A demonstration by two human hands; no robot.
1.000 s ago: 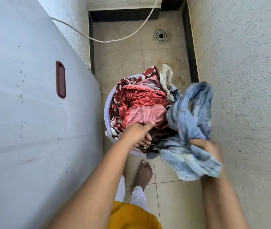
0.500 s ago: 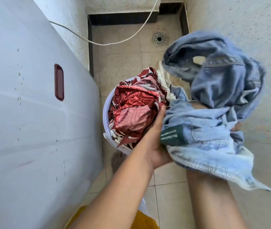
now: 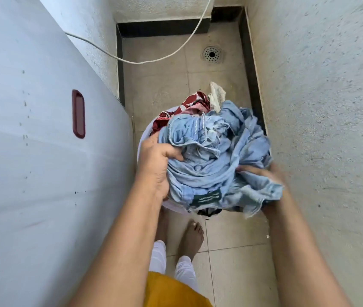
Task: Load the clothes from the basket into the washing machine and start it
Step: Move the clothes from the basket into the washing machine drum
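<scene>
Currently both the left hand and right hand clutch the bundled pale-blue denim garment directly over the round white plastic basket; its dangling hem could snag the red patterned clothes and spill them.

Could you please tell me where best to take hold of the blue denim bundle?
Take its two flanks, from either side, where the left hand and right hand are: the denim bundle is a loose, wide heap, so one-sided grips would likely spill folds.
</scene>
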